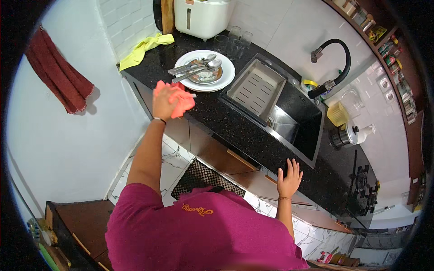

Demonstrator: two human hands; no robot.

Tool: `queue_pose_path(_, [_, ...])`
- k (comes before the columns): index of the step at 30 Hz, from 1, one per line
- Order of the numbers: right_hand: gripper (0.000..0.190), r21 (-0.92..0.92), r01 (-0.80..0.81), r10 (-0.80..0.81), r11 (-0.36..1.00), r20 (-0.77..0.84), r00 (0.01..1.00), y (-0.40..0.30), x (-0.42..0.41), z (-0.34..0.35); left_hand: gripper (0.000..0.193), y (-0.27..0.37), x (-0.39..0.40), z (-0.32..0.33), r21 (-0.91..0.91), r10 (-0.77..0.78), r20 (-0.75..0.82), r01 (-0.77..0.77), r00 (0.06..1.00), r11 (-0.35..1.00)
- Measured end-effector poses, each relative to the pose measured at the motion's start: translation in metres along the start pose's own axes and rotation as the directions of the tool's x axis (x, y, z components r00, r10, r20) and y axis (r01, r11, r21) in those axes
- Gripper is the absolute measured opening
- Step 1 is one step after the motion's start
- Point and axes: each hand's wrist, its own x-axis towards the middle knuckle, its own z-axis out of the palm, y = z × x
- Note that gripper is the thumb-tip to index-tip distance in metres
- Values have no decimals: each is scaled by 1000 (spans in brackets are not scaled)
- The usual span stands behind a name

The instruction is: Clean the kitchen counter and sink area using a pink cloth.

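Observation:
My left hand (163, 102) grips a bunched coral cloth (184, 104) at the front edge of the black speckled countertop (220, 115). Just beyond it stand stacked white plates (228, 73), topped by a small metal dish (212, 78) with food residue and several metal spoons (196, 69). My right hand (290, 180) holds nothing; its fingers are spread by the counter's front edge, near the sink's lower corner. Whether the palm touches the counter, I cannot tell. The black sink (307, 135) has a grey slotted drain tray (256, 89) over its left part.
Behind the plates are several clear glasses (234, 44) and a white container (203, 18). A yellow cloth (142, 50) lies at the left corner. A black flexible faucet (346, 61) arches over the sink. Farther right are a lidded pot (342, 137) and a gas hob (362, 189).

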Motion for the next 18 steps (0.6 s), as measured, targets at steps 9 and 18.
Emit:
queue_pose_path(9, [48,-36,-23,21,999,-33,999,0,0,2,27,108,-9,26,-297,12,176,41,984,954])
queue_pose_path(18, [47,-36,-2,1,999,-43,999,0,0,1,25,109,-26,28,-259,210,163,-164,964,952])
